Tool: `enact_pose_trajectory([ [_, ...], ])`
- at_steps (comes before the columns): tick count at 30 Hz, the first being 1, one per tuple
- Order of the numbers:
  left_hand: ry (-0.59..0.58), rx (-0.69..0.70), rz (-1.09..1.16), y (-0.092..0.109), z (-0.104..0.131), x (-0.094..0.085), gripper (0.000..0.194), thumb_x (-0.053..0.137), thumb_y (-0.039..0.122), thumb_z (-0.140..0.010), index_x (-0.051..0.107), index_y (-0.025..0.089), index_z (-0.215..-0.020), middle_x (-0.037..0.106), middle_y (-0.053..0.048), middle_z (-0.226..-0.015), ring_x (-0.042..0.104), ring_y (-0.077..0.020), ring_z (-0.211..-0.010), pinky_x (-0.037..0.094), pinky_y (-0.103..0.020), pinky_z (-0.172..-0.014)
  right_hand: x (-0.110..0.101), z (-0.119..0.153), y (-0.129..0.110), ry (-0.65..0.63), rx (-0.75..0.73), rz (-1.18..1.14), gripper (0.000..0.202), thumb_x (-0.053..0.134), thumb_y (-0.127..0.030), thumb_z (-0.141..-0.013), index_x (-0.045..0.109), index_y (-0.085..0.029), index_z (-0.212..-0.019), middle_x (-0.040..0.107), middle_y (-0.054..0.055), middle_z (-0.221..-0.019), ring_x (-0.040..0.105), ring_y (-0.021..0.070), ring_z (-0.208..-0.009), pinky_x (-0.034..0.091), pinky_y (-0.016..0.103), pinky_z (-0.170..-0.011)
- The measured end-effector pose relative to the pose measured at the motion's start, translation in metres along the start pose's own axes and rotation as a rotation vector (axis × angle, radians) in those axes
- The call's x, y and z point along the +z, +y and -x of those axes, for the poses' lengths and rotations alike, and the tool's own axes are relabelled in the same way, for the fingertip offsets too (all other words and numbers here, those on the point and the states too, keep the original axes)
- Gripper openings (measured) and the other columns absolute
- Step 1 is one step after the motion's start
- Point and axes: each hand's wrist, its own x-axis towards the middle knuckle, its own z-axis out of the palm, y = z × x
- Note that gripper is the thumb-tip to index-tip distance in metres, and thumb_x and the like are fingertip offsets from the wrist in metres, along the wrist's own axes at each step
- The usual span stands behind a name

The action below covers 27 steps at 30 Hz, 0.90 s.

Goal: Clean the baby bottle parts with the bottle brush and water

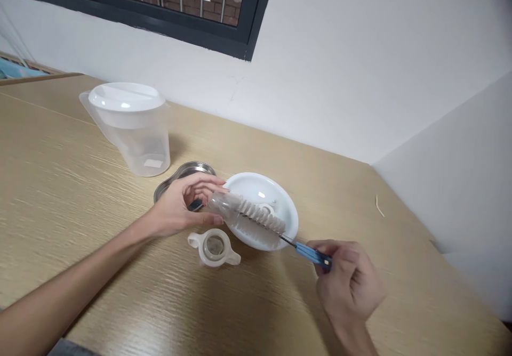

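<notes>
My left hand [188,201] is closed round the rounded end of a small clear bottle [223,204], thumb below and fingers above. Inside it, or along it, run the white bristles of a bottle brush [260,215]; the bottle's outline blurs there, so I cannot tell how deep they reach. My right hand [348,278] grips the brush by its blue handle. Both are held over a white bowl [288,201], in which a small pale ring-shaped piece [267,208] lies. On the table just below my left hand is a whitish two-handled bottle collar [214,247].
Behind my left hand lies a curved metal tray [166,185], partly covered. A clear plastic pitcher [138,132] with a white lid stands at the back left of the wooden table [140,302]. A thin pale strip [378,207] lies far right. Walls and a window [160,4] border the back.
</notes>
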Motion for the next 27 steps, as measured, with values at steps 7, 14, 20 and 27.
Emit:
enact_pose_trajectory([
  [7, 0.085, -0.015, 0.04, 0.002, -0.001, 0.0, 0.052, 0.094, 0.019, -0.068, 0.073, 0.018, -0.115, 0.077, -0.006, -0.101, 0.071, -0.0152, -0.086, 0.058, -0.027, -0.077, 0.007, -0.003, -0.012, -0.026, -0.029, -0.239, 0.008, 0.065, -0.021, -0.099, 0.057, -0.021, -0.101, 0.074, 0.003, -0.084, 0.069, 0.0126, -0.061, 0.051, 0.021, -0.046],
  [14, 0.276, -0.082, 0.087, 0.001, -0.006, -0.006, 0.047, 0.095, 0.036, -0.071, 0.074, 0.017, -0.109, 0.077, -0.006, -0.098, 0.071, -0.0152, -0.087, 0.057, -0.024, -0.077, 0.004, -0.004, -0.004, -0.313, -0.277, -0.094, 0.041, 0.078, -0.003, -0.082, 0.064, -0.021, -0.116, 0.065, 0.005, -0.104, 0.064, 0.0109, -0.069, 0.058, 0.026, -0.058],
  [20, 0.25, -0.072, 0.141, -0.002, -0.006, -0.009, 0.054, 0.097, 0.028, -0.068, 0.074, 0.018, -0.115, 0.077, -0.005, -0.1, 0.07, -0.0141, -0.089, 0.057, -0.023, -0.08, 0.004, -0.01, -0.008, -0.313, -0.421, -0.02, 0.041, 0.073, 0.003, -0.085, 0.071, -0.023, -0.118, 0.073, 0.005, -0.097, 0.07, 0.0155, -0.079, 0.057, 0.026, -0.06],
  [27, 0.162, 0.001, 0.086, -0.007, -0.004, -0.005, 0.056, 0.095, 0.021, -0.068, 0.074, 0.02, -0.12, 0.075, -0.006, -0.105, 0.068, -0.0143, -0.089, 0.056, -0.024, -0.077, -0.001, -0.011, -0.015, -0.212, 0.059, -0.152, 0.01, 0.079, -0.025, -0.088, 0.075, -0.023, -0.097, 0.071, 0.001, -0.072, 0.063, 0.0124, -0.054, 0.049, 0.022, -0.044],
])
